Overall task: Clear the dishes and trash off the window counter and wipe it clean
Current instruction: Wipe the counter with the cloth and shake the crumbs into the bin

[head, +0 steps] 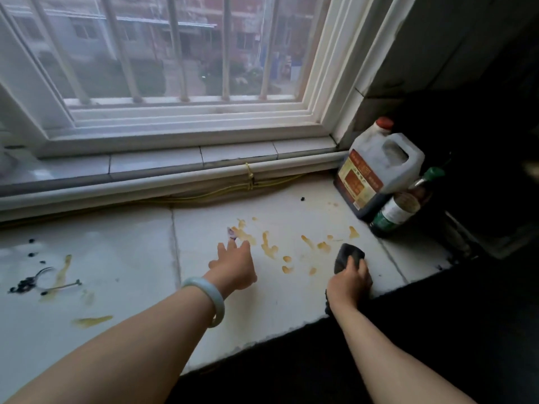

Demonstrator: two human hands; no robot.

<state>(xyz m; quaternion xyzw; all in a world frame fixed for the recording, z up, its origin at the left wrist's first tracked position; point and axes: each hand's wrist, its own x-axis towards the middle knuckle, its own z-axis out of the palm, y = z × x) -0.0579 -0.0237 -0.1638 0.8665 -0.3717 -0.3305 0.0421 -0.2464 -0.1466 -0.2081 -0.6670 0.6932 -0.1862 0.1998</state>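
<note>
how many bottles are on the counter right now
2. A big dark jug with a red cap stands in the far right corner. A smaller green-capped bottle stands just in front of it. The dark area further right may hide more.

Both arms are reaching in bare from the lower edge of the view and stretching forward over the worktop (122, 258). The left forearm (131, 339) is angling up to the right, and a pale bangle (208, 298) is sitting around its wrist. The left hand (233, 268) is lying palm down and low, its fingers (232, 244) pointing straight ahead and the thumb sticking out to the left, holding nothing. The right forearm (388, 351) is angling up to the left. The right hand (350, 282) is curling, knuckles up, around a dark cloth (348, 253) and pressing it onto the worktop near the front edge.
</note>
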